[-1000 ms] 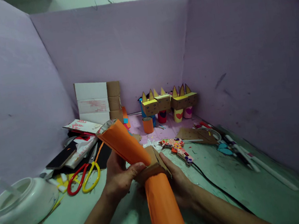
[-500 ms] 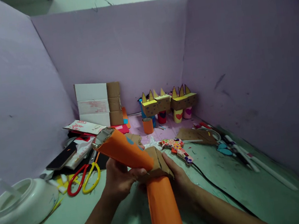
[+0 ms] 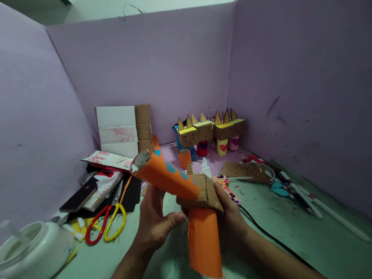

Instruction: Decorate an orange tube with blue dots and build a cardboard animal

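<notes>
In the head view, a cardboard animal figure (image 3: 198, 187) is held up in front of me: a small brown box with a pointed ear on top, joined to orange paper tubes. One orange tube with blue dots (image 3: 166, 173) slants up to the left, its end open. Another plain orange tube (image 3: 204, 246) points down towards me. My right hand (image 3: 231, 215) grips the box's right side. My left hand (image 3: 157, 220) is closed round the figure's left, fingers behind the dotted tube and thumb at the box's lower edge. Its fingertips are hidden.
Scissors (image 3: 113, 223), a dark phone (image 3: 79, 195) and a white pot (image 3: 34, 255) lie left. Finished-looking box-headed figures (image 3: 224, 130) and a short orange roll (image 3: 184, 158) stand at the back. A patterned glue gun with a black cord (image 3: 268, 233), brown cardboard (image 3: 244, 171) and pens (image 3: 301, 193) are right.
The figure has tilted and moved slightly up and right, so the lower tube's near end and an ear now show. My left thumb has shifted down off the dotted tube.
</notes>
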A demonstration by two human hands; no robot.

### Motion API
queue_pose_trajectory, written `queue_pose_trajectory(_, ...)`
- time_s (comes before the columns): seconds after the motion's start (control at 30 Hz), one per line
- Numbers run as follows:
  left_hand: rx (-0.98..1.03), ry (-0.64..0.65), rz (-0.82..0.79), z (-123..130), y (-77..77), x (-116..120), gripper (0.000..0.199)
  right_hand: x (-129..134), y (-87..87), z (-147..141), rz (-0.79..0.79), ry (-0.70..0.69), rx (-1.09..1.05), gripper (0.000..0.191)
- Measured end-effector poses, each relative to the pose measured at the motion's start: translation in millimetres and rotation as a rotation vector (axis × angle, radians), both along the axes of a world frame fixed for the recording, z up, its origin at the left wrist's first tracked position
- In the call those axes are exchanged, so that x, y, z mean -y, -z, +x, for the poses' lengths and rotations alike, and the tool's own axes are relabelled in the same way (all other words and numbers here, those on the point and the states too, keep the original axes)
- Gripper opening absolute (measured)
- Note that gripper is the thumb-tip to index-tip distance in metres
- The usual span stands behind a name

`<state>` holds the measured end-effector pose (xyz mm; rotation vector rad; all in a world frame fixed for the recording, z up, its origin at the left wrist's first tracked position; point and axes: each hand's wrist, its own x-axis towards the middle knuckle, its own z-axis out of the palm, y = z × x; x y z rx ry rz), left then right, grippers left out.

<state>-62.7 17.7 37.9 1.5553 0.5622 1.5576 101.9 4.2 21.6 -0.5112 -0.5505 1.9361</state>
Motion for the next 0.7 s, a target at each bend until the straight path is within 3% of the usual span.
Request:
queue_pose_trajectory(0.17, 0.024, -0.115, 0.117, -17.9, -14.3, -7.1, 0.089, -8.9, -0.1, 13.1, 0.112, 0.273, 0.108, 0.051)
queue_pose_trajectory(0.27, -0.169, -0.273, 0.281, -36.3, -23.5, -7.9, 0.102, -13.1, 4.8, 17.8, 0.180, 0.324, 0.217, 0.045)
queue_pose_trajectory(0.37, -0.433, -0.444, 0.497, -50.4, -29.6, -6.8, 0.095, -14.4, 7.4, 19.7, 0.231, 0.324, 0.270, 0.047)
queue_pose_trajectory(0.43, -0.491, -0.496, 0.543, -53.9, -31.7, -4.6, 0.083, -14.0, 8.1, 20.3, 0.271, 0.331, 0.314, 0.048)
queue_pose_trajectory(0.5, -0.444, -0.467, 0.481, -53.2, -32.4, -2.1, 0.071, -13.3, 9.8, 20.9, 0.333, 0.359, 0.372, 0.051)
queue_pose_trajectory(0.6, -0.287, -0.401, 0.240, -50.2, -31.5, -1.7, 0.063, -12.7, 14.6, 22.3, 0.425, 0.464, 0.425, 0.066)
queue_pose_trajectory(0.7, -0.210, -0.468, -0.039, -50.9, -29.8, -8.0, 0.056, -12.2, 18.7, 24.9, 0.487, 0.524, 0.443, 0.080)
